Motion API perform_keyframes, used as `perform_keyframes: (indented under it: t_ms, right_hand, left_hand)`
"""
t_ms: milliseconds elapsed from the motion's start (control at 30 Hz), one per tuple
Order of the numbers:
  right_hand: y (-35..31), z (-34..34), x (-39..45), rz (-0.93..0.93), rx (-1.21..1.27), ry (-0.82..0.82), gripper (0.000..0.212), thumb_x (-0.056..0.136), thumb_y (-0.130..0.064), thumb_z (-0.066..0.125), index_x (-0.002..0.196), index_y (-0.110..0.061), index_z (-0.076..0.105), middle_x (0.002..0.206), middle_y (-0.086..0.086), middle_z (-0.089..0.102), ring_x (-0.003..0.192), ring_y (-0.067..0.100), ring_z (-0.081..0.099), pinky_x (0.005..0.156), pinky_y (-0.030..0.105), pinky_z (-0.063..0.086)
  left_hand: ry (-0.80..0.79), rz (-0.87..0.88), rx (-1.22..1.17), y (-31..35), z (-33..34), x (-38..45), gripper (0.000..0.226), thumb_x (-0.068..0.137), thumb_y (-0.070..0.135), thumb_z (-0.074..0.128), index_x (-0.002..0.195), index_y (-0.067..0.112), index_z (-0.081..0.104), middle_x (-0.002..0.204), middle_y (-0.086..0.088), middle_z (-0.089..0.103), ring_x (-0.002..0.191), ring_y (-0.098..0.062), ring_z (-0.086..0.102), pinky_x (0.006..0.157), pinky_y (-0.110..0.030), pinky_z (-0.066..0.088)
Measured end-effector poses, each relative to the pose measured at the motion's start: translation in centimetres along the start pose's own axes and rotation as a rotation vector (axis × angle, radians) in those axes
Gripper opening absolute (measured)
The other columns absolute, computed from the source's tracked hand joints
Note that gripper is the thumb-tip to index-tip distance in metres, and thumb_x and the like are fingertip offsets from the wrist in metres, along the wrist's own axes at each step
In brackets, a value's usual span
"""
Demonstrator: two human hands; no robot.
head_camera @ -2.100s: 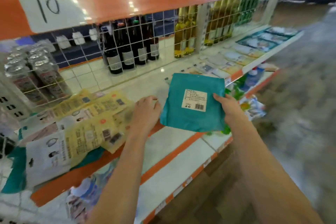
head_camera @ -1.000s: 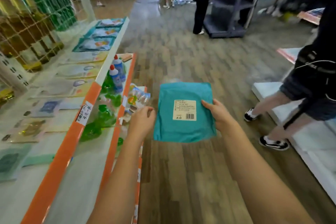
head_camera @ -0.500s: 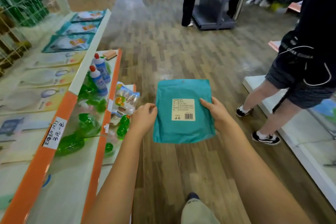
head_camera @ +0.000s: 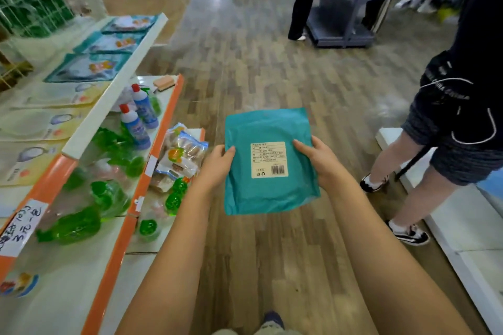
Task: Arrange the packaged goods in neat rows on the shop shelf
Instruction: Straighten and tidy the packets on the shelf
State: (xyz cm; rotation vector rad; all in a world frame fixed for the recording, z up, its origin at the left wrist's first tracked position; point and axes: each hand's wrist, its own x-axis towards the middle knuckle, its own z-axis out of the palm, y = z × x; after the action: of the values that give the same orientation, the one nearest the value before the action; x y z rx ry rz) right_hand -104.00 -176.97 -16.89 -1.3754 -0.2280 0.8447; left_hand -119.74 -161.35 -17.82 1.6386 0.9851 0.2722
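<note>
Left hand [head_camera: 216,164]: fingers curled, gripping teal packet's [head_camera: 268,171] left edge.
Right hand [head_camera: 321,162]: fingers curled on right edge.
Position: above wooden floor [head_camera: 272,68].

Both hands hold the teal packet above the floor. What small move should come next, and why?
Probably carry the teal packet leftward to the top shelf: the left hand and right hand hold it over the aisle floor, while similar teal packets lie in a row there.
</note>
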Motion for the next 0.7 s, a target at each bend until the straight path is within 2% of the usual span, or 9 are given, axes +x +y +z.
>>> perform_keyframes:
  t_ms: [133, 233, 333, 433, 533, 633, 700]
  right_hand:
    - [0.0, -0.8, 1.1, 0.033, -0.034, -0.025, 0.019, 0.093, -0.014, 0.059, 0.111, -0.013, 0.057, 0.100, 0.006, 0.070, 0.085, 0.022, 0.069, 0.077, 0.037, 0.058]
    - [0.4, -1.1, 1.6, 0.059, -0.039, -0.030, 0.010, 0.093, -0.014, 0.058, 0.102, -0.016, 0.060, 0.093, 0.002, 0.072, 0.080, 0.018, 0.070, 0.072, 0.034, 0.058]
    - [0.9, -1.6, 2.0, 0.078, -0.042, -0.017, 0.008, 0.093, -0.015, 0.059, 0.100, -0.018, 0.061, 0.091, 0.000, 0.073, 0.078, 0.016, 0.071, 0.071, 0.033, 0.058]
    - [1.2, -1.9, 2.4, 0.089, -0.050, -0.005, 0.009, 0.093, -0.015, 0.058, 0.101, -0.017, 0.061, 0.094, 0.001, 0.072, 0.078, 0.016, 0.071, 0.070, 0.032, 0.057]
    - [1.5, -1.8, 3.0, 0.113, -0.081, 0.027, 0.023, 0.092, -0.016, 0.059, 0.114, -0.009, 0.057, 0.107, 0.010, 0.068, 0.088, 0.022, 0.067, 0.080, 0.037, 0.055]
    - [2.0, -1.4, 3.8, 0.138, -0.180, 0.119, 0.036, 0.090, -0.018, 0.062, 0.123, -0.011, 0.052, 0.120, 0.013, 0.063, 0.103, 0.028, 0.062, 0.088, 0.040, 0.051]
    - [2.2, -0.9, 4.1, 0.135, -0.265, 0.176, 0.038, 0.090, -0.020, 0.063, 0.125, -0.015, 0.050, 0.125, 0.012, 0.059, 0.110, 0.028, 0.059, 0.087, 0.038, 0.048]
  left_hand:
    - [-0.075, -0.170, -0.304, 0.5, 1.0, 1.1, 0.028, 0.100, 0.033, 0.043, 0.117, 0.016, 0.058, 0.115, -0.001, 0.066, 0.107, -0.022, 0.062, 0.098, -0.045, 0.046]
    - [-0.147, -0.199, -0.544, 1.2, 1.5, 1.2, 0.021, 0.102, 0.021, 0.042, 0.101, 0.016, 0.063, 0.114, -0.005, 0.066, 0.103, -0.021, 0.063, 0.100, -0.041, 0.046]
    - [-0.183, -0.231, -0.585, 1.3, 1.9, 1.7, 0.020, 0.102, 0.015, 0.042, 0.101, 0.012, 0.061, 0.117, -0.010, 0.064, 0.095, -0.021, 0.063, 0.097, -0.040, 0.048]
    - [-0.198, -0.247, -0.587, 1.3, 2.2, 2.4, 0.023, 0.100, 0.010, 0.044, 0.118, 0.004, 0.057, 0.109, -0.014, 0.065, 0.089, -0.022, 0.064, 0.090, -0.040, 0.053]
    - [-0.186, -0.262, -0.572, 1.5, 2.1, 2.5, 0.027, 0.099, 0.009, 0.046, 0.123, 0.000, 0.055, 0.115, -0.018, 0.064, 0.079, -0.019, 0.066, 0.073, -0.032, 0.057]
    - [-0.163, -0.251, -0.571, 1.8, 1.7, 2.8, 0.023, 0.099, 0.010, 0.047, 0.119, 0.003, 0.056, 0.124, -0.018, 0.061, 0.083, -0.020, 0.065, 0.077, -0.034, 0.056]
    - [-0.122, -0.235, -0.566, 1.8, 1.3, 3.2, 0.025, 0.099, 0.010, 0.048, 0.121, 0.002, 0.054, 0.124, -0.017, 0.061, 0.084, -0.019, 0.064, 0.074, -0.032, 0.054]
